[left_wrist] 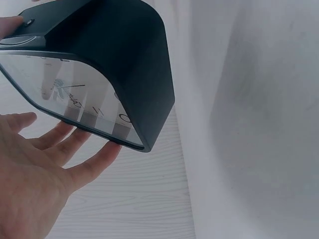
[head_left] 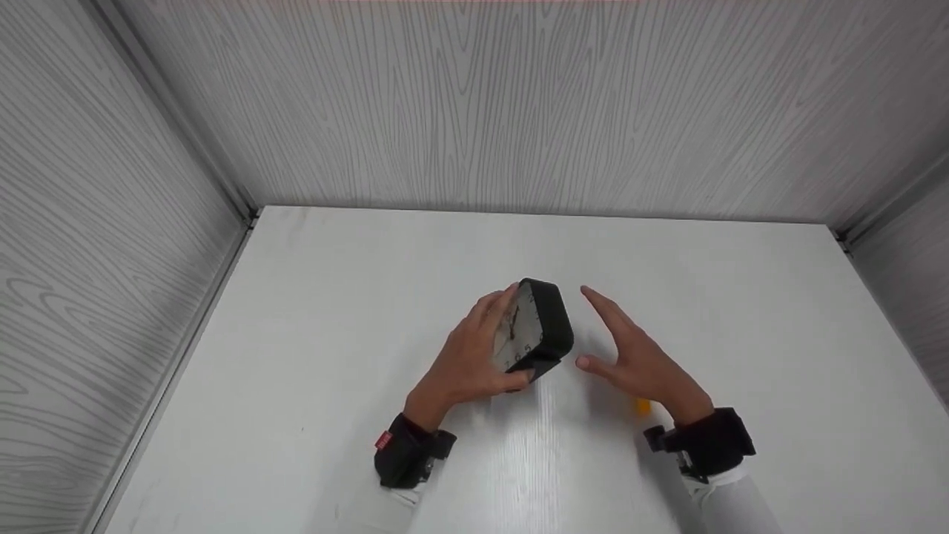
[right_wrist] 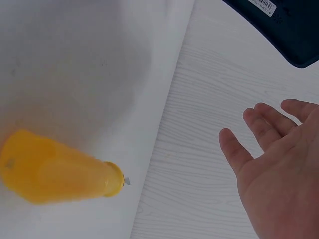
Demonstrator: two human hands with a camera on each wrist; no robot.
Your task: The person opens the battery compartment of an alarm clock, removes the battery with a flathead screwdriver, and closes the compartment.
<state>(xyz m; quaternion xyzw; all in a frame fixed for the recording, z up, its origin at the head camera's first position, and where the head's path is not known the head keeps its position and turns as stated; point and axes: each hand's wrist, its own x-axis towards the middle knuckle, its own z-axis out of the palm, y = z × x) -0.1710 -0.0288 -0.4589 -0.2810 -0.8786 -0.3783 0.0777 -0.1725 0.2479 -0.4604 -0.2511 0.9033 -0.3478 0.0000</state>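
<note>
A black alarm clock [head_left: 552, 319] with a white numbered dial is held tilted above the white table by my left hand [head_left: 467, 360]. In the left wrist view, the fingers [left_wrist: 94, 164] of that hand press on the rim and front of the clock [left_wrist: 137, 64], while the thumb grips its opposite side. My right hand [head_left: 645, 363] is a little to the right of the clock, apart from it, with fingers spread and nothing held. The right wrist view shows a corner of the clock's back [right_wrist: 279, 25], bearing a barcode label, beyond this hand [right_wrist: 284, 169].
A yellow tapered handle with a small metal tip [right_wrist: 60, 169], like a short screwdriver, lies on the table near my right wrist, mostly hidden in the head view. Grey wood-grain panels [head_left: 460, 111] wall the white table [head_left: 334, 297] at the back and sides.
</note>
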